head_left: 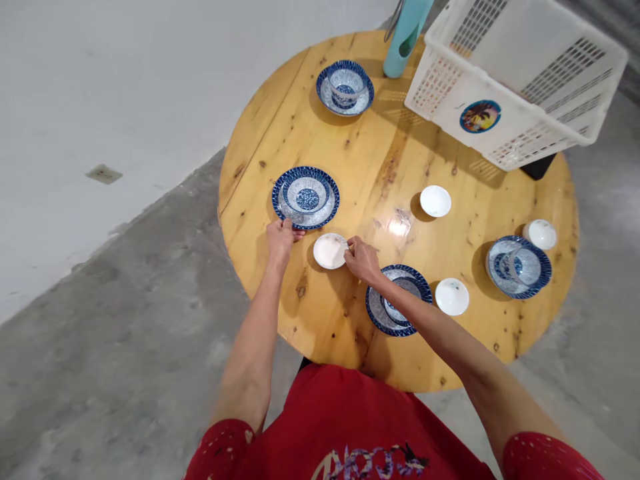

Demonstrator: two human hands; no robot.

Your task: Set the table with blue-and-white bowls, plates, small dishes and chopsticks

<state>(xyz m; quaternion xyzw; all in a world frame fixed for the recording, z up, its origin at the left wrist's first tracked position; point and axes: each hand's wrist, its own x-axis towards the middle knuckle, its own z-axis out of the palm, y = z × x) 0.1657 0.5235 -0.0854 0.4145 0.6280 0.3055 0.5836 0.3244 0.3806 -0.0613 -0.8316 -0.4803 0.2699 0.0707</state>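
Note:
My left hand (283,239) grips the near edge of a blue-and-white plate (330,209), which has a patterned bowl (307,195) standing on it. My right hand (361,258) pinches the right rim of a small white bowl (330,251) close to that plate. Under my right forearm lies another blue-rimmed plate (375,312) with a bowl (397,307) on it, partly hidden by the arm. Just right of the arm sits a second small white bowl (452,297).
More blue-and-white place settings include a plate (323,93) at the back and a plate (543,270) at the right. White bowls (435,201) (541,235) stand nearby. A white plastic basket (530,130) and a light-blue bottle (400,50) occupy the far side of the round wooden table (280,120).

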